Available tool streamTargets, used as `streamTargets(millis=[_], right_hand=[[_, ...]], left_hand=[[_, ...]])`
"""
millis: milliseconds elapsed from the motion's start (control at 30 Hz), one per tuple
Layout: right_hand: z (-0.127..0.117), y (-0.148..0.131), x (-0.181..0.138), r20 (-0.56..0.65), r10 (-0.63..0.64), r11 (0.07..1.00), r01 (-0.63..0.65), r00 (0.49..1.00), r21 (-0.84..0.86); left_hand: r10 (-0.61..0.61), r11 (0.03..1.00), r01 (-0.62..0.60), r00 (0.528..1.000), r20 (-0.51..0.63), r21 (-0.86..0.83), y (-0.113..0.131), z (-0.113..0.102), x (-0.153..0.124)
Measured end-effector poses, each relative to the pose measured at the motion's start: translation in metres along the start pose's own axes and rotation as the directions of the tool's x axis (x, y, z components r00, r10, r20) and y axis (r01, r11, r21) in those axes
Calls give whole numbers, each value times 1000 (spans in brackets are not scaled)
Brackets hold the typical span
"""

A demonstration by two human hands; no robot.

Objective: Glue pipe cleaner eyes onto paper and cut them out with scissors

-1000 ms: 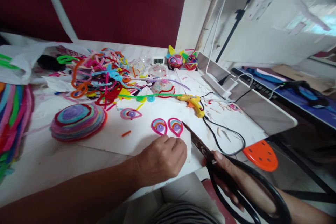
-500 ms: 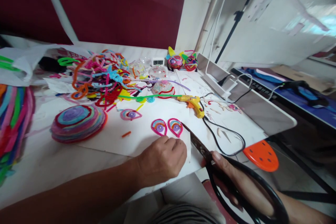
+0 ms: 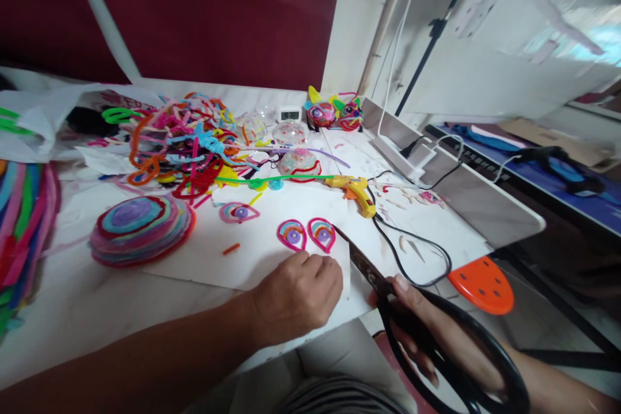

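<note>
Magenta fuzzy stems outline a pair of teardrop eyes [image 3: 307, 235], each with a purple centre, orange and blue bands, lying side by side on a white paper sheet [image 3: 194, 265] near the front of the table [image 3: 63, 310]. Just below them, the person's left hand [image 3: 301, 291] rests knuckles up, its fingers curled in and pressed together; whether they pinch anything underneath cannot be told.

The right hand [image 3: 436, 326] grips large black-handled scissors [image 3: 367, 270], thumb laid along the handle near the pivot and the other fingers bent beneath, partly hidden by the loops. The blades lie together and point away from the body, their tip just beside the right-hand eye; contact between the two cannot be made out.

To the left on the sheet are a third teardrop eye [image 3: 240, 212] and a short orange snippet [image 3: 231, 249]. Farther left sits a domed, spiral-banded disc [image 3: 140, 229] with a purple middle. Beyond the pair, a yellow glue gun [image 3: 356, 191] lies on its side, a green stem [image 3: 286, 178] reaching to its nozzle. A tangled heap of pipe cleaners [image 3: 179, 142] and a small digital clock [image 3: 290, 114] stand farther back.
</note>
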State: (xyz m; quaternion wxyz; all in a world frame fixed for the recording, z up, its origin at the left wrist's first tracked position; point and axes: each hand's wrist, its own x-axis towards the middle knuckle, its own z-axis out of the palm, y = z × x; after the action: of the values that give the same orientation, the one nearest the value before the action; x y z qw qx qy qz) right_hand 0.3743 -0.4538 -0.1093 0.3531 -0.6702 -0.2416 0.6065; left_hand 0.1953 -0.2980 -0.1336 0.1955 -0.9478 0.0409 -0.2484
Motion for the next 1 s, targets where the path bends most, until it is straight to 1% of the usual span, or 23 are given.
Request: streamTargets(millis=[200, 433, 533, 700, 833, 1000], right_hand=[[-4, -6, -1, 9, 9, 1000, -9, 1000, 13], [-5, -4, -1, 89, 0, 1000, -3, 996, 26], [-4, -5, 2, 103, 2, 1000, -3, 995, 13], [-2, -15, 2, 69, 14, 999, -16, 998, 34], [-3, -16, 2, 23, 44, 997, -43, 999, -66], [-5, -8, 5, -44, 3, 989, -10, 999, -149]], left_hand=[[3, 1000, -3, 1000, -7, 3, 1, 1, 0], [4, 1000, -4, 1000, 1, -6, -1, -1, 0], [1, 1000, -1, 1000, 3, -7, -1, -2, 0], [10, 1000, -10, 1000, -3, -13, 0, -1, 0], [8, 1000, -8, 1000, 0, -14, 0, -1, 0], [9, 1000, -9, 1000, -1, -12, 1, -1, -1]])
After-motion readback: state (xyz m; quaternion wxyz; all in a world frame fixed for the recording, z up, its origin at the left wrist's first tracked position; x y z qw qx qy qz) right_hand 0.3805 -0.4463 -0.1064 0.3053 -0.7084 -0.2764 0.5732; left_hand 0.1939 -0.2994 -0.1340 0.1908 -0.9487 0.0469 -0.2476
